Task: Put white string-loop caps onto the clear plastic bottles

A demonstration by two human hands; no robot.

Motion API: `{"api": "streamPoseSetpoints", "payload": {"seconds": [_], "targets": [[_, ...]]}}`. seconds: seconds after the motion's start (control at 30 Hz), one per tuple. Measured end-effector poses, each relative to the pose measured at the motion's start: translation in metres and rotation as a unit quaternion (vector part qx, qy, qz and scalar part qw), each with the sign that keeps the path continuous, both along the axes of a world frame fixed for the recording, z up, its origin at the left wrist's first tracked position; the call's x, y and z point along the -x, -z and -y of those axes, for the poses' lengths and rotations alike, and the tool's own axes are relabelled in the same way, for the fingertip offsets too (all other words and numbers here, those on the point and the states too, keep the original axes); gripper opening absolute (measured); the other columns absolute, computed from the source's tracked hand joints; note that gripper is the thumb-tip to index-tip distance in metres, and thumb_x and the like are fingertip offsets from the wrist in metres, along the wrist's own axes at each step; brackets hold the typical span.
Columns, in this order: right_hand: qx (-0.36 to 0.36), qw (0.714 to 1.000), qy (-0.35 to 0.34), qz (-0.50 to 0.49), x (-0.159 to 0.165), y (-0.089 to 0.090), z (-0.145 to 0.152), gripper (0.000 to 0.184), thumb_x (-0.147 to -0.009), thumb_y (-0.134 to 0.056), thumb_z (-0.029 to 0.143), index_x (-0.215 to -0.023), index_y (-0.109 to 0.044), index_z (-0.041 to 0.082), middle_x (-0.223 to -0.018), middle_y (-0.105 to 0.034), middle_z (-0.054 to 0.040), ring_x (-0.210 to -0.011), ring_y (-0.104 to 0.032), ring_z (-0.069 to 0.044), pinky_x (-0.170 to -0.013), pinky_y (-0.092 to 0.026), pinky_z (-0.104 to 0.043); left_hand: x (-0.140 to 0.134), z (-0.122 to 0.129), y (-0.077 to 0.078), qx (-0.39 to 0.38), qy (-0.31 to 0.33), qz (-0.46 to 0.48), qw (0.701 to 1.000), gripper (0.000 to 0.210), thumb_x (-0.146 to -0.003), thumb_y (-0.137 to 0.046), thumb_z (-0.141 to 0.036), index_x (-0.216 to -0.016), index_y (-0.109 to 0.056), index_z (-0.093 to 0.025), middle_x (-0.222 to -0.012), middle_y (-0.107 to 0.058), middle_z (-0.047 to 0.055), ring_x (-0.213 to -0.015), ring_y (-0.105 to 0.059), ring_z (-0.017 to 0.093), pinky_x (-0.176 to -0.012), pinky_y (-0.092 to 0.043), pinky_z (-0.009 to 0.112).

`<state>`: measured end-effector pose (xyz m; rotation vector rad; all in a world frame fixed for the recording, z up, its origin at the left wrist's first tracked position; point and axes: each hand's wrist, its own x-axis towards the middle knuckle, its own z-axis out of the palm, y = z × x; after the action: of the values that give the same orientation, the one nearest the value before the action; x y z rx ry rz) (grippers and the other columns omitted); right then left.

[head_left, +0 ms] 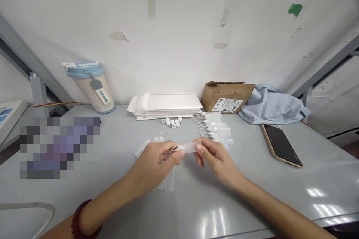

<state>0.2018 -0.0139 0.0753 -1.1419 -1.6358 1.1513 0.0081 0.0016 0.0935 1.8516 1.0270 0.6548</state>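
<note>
Between both hands lies a small translucent plastic tube [190,147] with a white cap and a thin cord at its left end. My left hand [158,160] pinches the capped end, the cord looping by its fingers. With thumb and fingers, my right hand [214,157] grips the tube's clear right end. Behind and below my left hand are more clear tubes [168,181], partly hidden by it. A row of similar capped tubes with cords [220,130] lies beyond my right hand. Several loose white caps [172,122] sit in a small group farther back.
A stack of white padded envelopes [171,102] lies against the wall. Right of it stand an open cardboard box [227,97], a light blue cloth [272,106] and a phone [282,145]. A tumbler [92,87] leans at the back left. A blurred item [58,147] lies left on the grey table [241,213].
</note>
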Motion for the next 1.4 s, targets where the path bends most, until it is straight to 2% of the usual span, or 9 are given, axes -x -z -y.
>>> {"api": "streamPoseSetpoints", "payload": {"seconds": [0.17, 0.37, 0.53, 0.63, 0.73, 0.9, 1.03, 1.23, 1.4], "targets": [[-0.031, 0.999, -0.004, 0.011, 0.000, 0.000, 0.002, 0.028, -0.090, -0.043, 0.041, -0.085, -0.056, 0.016, -0.061, -0.050, 0.0022, -0.055, -0.047, -0.011, -0.052, -0.036, -0.024, -0.002, -0.002, -0.001, 0.176, 0.011, 0.090, 0.980, 0.036, -0.086, -0.047, -0.046, -0.073, -0.060, -0.015, -0.062, -0.060, 0.000, -0.052, -0.059, 0.012, -0.049, -0.048, 0.023], [-0.095, 0.992, -0.003, 0.083, -0.002, -0.002, 0.003, 0.026, -0.092, -0.040, 0.036, -0.080, -0.054, 0.017, -0.059, -0.043, 0.0038, -0.054, -0.041, -0.010, -0.052, -0.031, -0.023, 0.000, -0.004, -0.005, 0.170, 0.031, 0.082, 0.982, 0.034, -0.086, -0.049, -0.041, -0.067, -0.059, -0.014, -0.057, -0.058, -0.001, -0.050, -0.057, 0.011, -0.051, -0.048, 0.022], [-0.074, 0.992, -0.004, 0.098, -0.003, -0.001, 0.001, 0.035, -0.093, -0.036, 0.040, -0.069, -0.048, 0.018, -0.056, -0.039, 0.0041, -0.053, -0.037, -0.010, -0.052, -0.029, -0.024, 0.002, 0.000, -0.001, -0.044, 0.036, -0.011, 0.998, 0.031, -0.089, -0.045, -0.029, -0.062, -0.054, -0.016, -0.055, -0.053, -0.002, -0.052, -0.051, 0.010, -0.051, -0.041, 0.020], [-0.035, 0.995, -0.020, 0.091, -0.004, -0.001, -0.001, 0.038, -0.093, -0.036, 0.045, -0.067, -0.045, 0.018, -0.055, -0.037, 0.0047, -0.051, -0.034, -0.010, -0.051, -0.027, -0.024, 0.005, 0.001, 0.009, -0.299, 0.047, -0.089, 0.949, 0.029, -0.091, -0.039, -0.023, -0.068, -0.055, -0.016, -0.056, -0.048, -0.001, -0.049, -0.042, 0.010, -0.048, -0.032, 0.023], [-0.003, 0.997, -0.032, 0.067, -0.004, -0.002, -0.001, 0.040, -0.092, -0.036, 0.048, -0.065, -0.042, 0.018, -0.054, -0.035, 0.0050, -0.051, -0.031, -0.009, -0.050, -0.026, -0.024, 0.006, 0.000, 0.014, -0.400, 0.056, -0.121, 0.907, 0.029, -0.093, -0.035, -0.022, -0.075, -0.056, -0.015, -0.059, -0.048, 0.000, -0.050, -0.039, 0.011, -0.048, -0.029, 0.024], [-0.011, 0.998, -0.024, 0.052, -0.001, -0.002, 0.000, 0.041, -0.092, -0.035, 0.047, -0.065, -0.044, 0.018, -0.054, -0.037, 0.0044, -0.051, -0.034, -0.009, -0.050, -0.027, -0.023, 0.004, -0.001, 0.000, -0.148, 0.027, -0.085, 0.985, 0.031, -0.092, -0.039, -0.036, -0.073, -0.057, -0.018, -0.063, -0.056, -0.001, -0.055, -0.050, 0.010, -0.051, -0.037, 0.021], [-0.051, 0.994, -0.010, 0.092, -0.001, -0.002, 0.001, 0.032, -0.091, -0.042, 0.043, -0.079, -0.056, 0.017, -0.059, -0.043, 0.0032, -0.055, -0.039, -0.010, -0.050, -0.029, -0.022, 0.003, -0.001, -0.006, 0.059, 0.029, -0.068, 0.996, 0.041, -0.090, -0.038, -0.046, -0.065, -0.054, -0.018, -0.060, -0.058, -0.002, -0.054, -0.055, 0.011, -0.051, -0.041, 0.020], [-0.145, 0.977, -0.062, 0.144, -0.001, -0.005, 0.004, 0.024, -0.089, -0.047, 0.034, -0.089, -0.062, 0.015, -0.073, -0.057, -0.0028, -0.064, -0.049, -0.012, -0.059, -0.037, -0.024, 0.000, -0.001, 0.002, 0.176, 0.050, 0.017, 0.983, 0.041, -0.087, -0.041, -0.049, -0.065, -0.053, -0.017, -0.049, -0.049, -0.005, -0.041, -0.046, 0.007, -0.043, -0.034, 0.019], [-0.062, 0.985, -0.092, 0.134, -0.003, -0.006, 0.003, 0.031, -0.091, -0.043, 0.035, -0.083, -0.065, 0.015, -0.067, -0.057, -0.0011, -0.059, -0.046, -0.011, -0.056, -0.034, -0.023, -0.004, 0.001, 0.005, 0.121, 0.045, -0.028, 0.991, 0.040, -0.088, -0.040, -0.046, -0.063, -0.050, -0.017, -0.052, -0.048, -0.004, -0.044, -0.045, 0.008, -0.044, -0.033, 0.020]]}}
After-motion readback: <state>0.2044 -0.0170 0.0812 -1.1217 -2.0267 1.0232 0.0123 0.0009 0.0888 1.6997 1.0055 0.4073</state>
